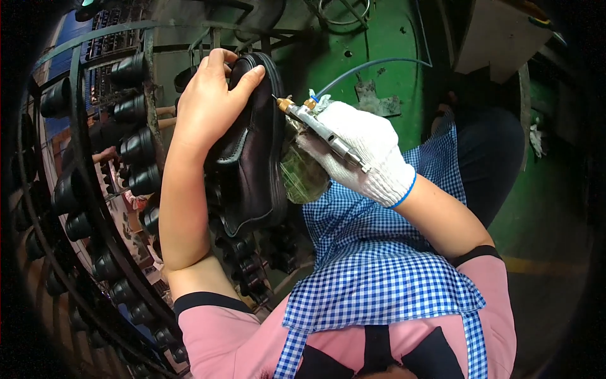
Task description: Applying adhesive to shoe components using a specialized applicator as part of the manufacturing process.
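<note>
A: Where's the shoe?

B: The black shoe is up in front of the person, between the rack and the spray gun. Its opening points away from the body and its toe comes back nearer. I can't tell whether anything supports it from below.

A: And the left hand?

B: Bare, clamped on the shoe at its opening, thumb laid over the rim. I'd guess that spot was picked because it leaves the long side nearest the gun uncovered.

A: The right hand?

B: It wears a white glove and is closed around the gun, probably gloved to keep the skin clean. The nozzle faces the shoe's edge near the opening; whether the 2 touch, I can't tell.

A: Why does the hose loop like that?

B: It arcs up and away to the right, over the green floor, which likely keeps it off the shoe. The cloudy cup sits by the gloved fingers.

A: And the other shoes?

B: On the rack at the left, set apart, perhaps so they don't rub.
</note>
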`<action>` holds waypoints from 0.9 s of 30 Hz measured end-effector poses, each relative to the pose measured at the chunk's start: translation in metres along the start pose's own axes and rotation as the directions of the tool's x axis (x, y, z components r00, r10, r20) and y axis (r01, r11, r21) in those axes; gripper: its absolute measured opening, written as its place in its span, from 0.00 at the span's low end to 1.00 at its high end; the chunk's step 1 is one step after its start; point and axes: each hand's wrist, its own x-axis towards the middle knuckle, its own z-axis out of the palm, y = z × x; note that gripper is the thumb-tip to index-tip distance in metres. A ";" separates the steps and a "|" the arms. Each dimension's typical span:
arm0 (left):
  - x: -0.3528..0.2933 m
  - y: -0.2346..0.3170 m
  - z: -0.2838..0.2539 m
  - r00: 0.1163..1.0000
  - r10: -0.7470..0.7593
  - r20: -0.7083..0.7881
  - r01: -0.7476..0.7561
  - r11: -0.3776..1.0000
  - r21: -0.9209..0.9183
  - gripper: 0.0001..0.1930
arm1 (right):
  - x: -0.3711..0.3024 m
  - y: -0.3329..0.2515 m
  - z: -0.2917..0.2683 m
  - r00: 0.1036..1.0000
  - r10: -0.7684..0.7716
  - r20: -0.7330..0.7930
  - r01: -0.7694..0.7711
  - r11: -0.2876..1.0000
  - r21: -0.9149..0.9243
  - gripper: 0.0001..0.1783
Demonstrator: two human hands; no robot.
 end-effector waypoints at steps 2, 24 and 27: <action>0.002 -0.004 0.002 1.000 0.009 -0.014 -0.010 1.000 -0.014 0.30 | 0.001 -0.005 -0.004 1.000 0.002 -0.002 -0.003 1.000 -0.027 0.13; -0.004 -0.001 0.013 0.985 -0.026 -0.171 0.023 1.000 -0.020 0.33 | -0.025 -0.042 -0.020 0.921 0.006 0.390 0.095 0.966 -0.240 0.18; -0.003 -0.003 0.013 0.985 -0.034 -0.170 0.032 0.999 -0.011 0.33 | -0.031 -0.047 -0.020 0.913 -0.011 0.407 0.112 0.968 -0.223 0.19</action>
